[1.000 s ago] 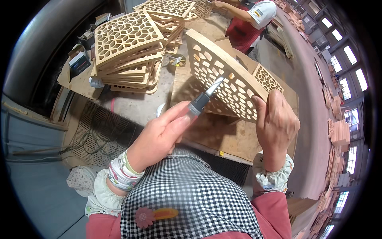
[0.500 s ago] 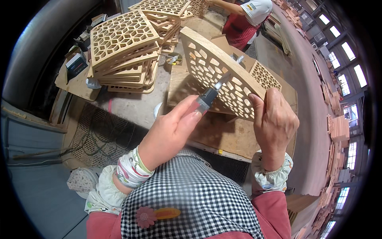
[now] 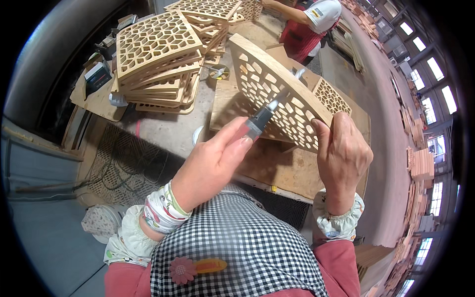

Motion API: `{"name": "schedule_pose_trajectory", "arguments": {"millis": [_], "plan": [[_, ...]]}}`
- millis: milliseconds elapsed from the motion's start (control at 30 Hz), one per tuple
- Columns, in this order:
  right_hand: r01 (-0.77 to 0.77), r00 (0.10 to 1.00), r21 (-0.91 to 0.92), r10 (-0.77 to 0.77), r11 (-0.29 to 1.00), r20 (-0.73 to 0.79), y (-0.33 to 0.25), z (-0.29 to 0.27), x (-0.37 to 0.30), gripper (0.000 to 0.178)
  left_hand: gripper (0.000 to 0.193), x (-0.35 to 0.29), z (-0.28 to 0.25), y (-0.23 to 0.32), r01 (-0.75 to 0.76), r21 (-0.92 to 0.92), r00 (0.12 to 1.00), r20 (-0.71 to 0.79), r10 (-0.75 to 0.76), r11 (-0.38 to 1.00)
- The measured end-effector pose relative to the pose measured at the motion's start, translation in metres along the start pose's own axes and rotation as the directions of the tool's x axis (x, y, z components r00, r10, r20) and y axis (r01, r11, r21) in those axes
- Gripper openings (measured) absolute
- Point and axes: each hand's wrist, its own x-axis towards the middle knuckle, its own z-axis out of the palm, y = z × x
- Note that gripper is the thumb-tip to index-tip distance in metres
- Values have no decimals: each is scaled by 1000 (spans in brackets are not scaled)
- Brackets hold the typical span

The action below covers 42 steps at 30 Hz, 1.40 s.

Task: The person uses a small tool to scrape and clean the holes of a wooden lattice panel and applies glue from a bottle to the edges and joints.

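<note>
My left hand [image 3: 210, 158] is closed round a hand tool with a dark grey handle [image 3: 260, 120]; its exact kind I cannot make out. The pale, slim front of the tool goes into one of the holes of a perforated wooden panel [image 3: 253, 72], and a whitish piece shows beyond the panel's upper edge. Tilted on its edge, the panel is cut with a honeycomb-like pattern. My right hand [image 3: 343, 156] grips its near right corner, thumb on the patterned face and fingers over the edge.
Stacked lattice panels [image 3: 157, 44] stand at the back left. Beside them are a small round container [image 3: 219, 73] and a dark box [image 3: 98, 73]. Under the held panel lies a wooden board [image 3: 297, 171]. Another lattice panel [image 3: 332, 96] leans behind it. A co-worker [image 3: 302, 29] works at the far side.
The view has shifted slightly. Both hands keep their grips, and the tool stays in the panel with hardly any visible movement.
</note>
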Motion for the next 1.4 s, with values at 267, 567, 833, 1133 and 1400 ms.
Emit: {"name": "schedule_pose_trajectory", "arguments": {"millis": [267,567,833,1133,1400], "plan": [[-9,1000,15,8,1000,18,0,1,-3,39,51,-5,-2,6,116,-158,993,43,-110,981],[-14,1000,1,14,1000,3,-2,2,-4,39,47,-4,-4,20,249,-373,965,170,-198,894],[-4,1000,-21,4,1000,-14,2,5,1,40,50,-2,-3,10,229,-335,967,187,-174,914],[-5,1000,-5,5,1000,-22,27,12,13,38,52,-19,-43,-17,225,-114,971,-56,-232,968],[8,1000,32,-7,999,-28,34,13,15,38,52,25,-57,-13,231,-88,973,5,-232,969]]}}
